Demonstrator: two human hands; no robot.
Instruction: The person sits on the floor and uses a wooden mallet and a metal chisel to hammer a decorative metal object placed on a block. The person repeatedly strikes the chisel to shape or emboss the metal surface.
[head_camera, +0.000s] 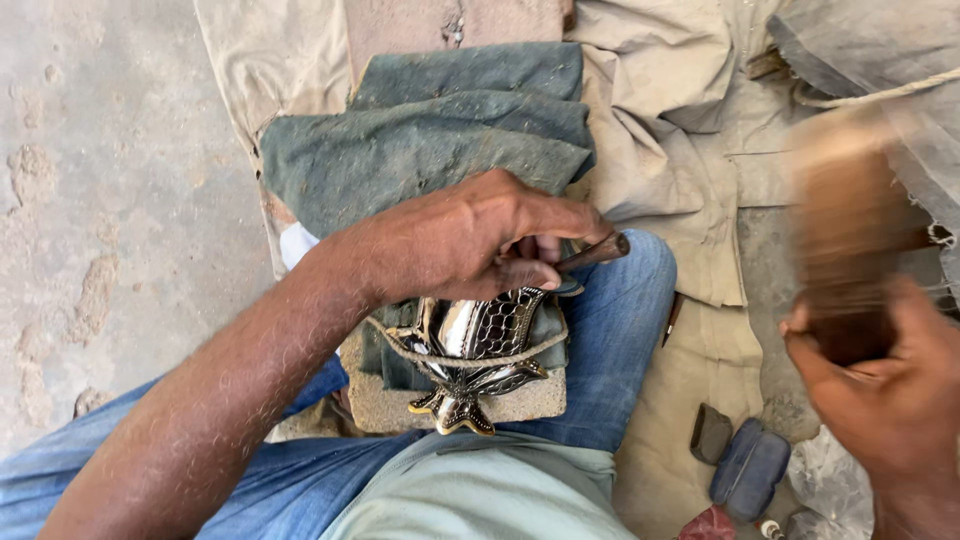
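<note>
My left hand (470, 240) is shut on a thin dark metal chisel (598, 251), whose tip rests on a shiny metal fish-shaped piece (480, 340) with an engraved scale pattern. The piece lies on a stone block (520, 400) between my knees, tied down by a cord (470, 355). My right hand (890, 390) grips a brown wooden mallet (850, 230), raised at the right and blurred by motion.
A folded grey-green cloth (430, 140) lies beyond the block on beige fabric (680, 160). Small dark stones and a blue case (748, 470) sit at lower right. A thin tool (672, 318) lies beside my blue-jeaned leg. Bare concrete floor (110, 180) is at left.
</note>
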